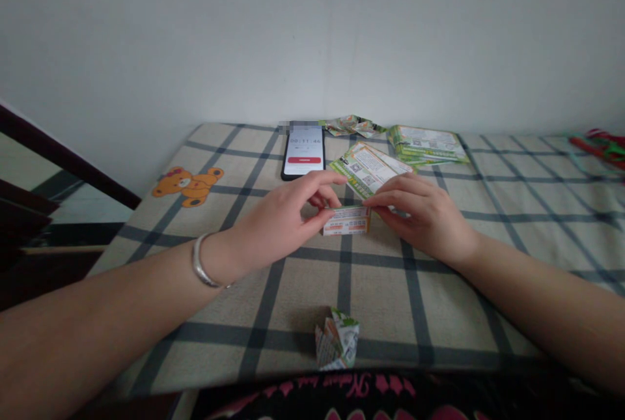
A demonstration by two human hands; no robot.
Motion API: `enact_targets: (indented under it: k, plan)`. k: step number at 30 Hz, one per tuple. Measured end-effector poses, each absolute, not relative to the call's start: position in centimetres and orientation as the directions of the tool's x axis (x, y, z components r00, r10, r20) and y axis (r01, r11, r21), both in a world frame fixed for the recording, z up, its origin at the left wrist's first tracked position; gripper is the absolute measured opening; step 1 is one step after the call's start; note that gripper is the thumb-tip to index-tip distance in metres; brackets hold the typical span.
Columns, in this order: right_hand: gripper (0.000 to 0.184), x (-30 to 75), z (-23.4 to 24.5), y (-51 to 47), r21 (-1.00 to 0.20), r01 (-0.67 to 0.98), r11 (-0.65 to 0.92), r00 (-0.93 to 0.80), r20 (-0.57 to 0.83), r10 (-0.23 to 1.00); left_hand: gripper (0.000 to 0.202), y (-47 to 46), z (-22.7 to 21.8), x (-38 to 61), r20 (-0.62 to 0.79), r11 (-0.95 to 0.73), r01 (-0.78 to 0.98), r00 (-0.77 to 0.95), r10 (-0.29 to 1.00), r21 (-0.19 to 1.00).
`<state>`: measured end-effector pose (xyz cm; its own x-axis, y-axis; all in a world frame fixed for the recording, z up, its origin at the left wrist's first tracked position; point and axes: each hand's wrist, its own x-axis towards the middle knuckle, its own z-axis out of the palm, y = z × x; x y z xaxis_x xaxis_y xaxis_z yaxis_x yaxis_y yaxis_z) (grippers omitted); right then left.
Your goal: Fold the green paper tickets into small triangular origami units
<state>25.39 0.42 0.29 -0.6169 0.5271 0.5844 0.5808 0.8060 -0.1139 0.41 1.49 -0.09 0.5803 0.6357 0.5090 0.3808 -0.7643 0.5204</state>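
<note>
Between my two hands is a small folded piece of printed paper (346, 222), white with orange and green print. My left hand (312, 207) pinches its left end between thumb and fingers. At the paper's right upper corner, my right hand (415, 211) grips it with thumb and fingertips pressed together. Just behind the hands lie printed leaflets (367, 169), green and white with square codes, partly covered by my right hand. Close to the table's front edge stands a folded paper piece (338, 340) with pointed flaps.
A phone (303, 152) showing a running timer lies behind my left hand. Crumpled-looking folded papers (352, 126) sit by the wall, beside a stack of leaflets (427, 143). The checked tablecloth (244, 224) bears an orange bear picture (188, 185). Something red and green (603, 150) lies far right.
</note>
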Motion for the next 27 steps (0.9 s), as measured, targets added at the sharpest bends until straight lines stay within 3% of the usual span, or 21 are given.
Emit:
enact_targets:
  k: [9, 15, 27]
  plan:
    - [0.016, 25.51, 0.50, 0.30, -0.100, 0.595, 0.797, -0.576, 0.638, 0.510, 0.028, 0.80, 0.81, 0.48, 0.597, -0.886, 0.351, 0.654, 0.464, 0.303]
    - [0.017, 25.54, 0.54, 0.44, -0.118, 0.607, 0.786, -0.576, 0.616, 0.538, 0.030, 0.82, 0.65, 0.40, 0.572, -0.910, 0.317, 0.708, 0.414, 0.266]
    - [0.013, 25.42, 0.64, 0.31, -0.081, 0.578, 0.812, -0.624, 0.598, 0.503, 0.012, 1.06, 0.84, 0.10, 0.536, -0.914, 0.363, 0.743, 0.401, 0.180]
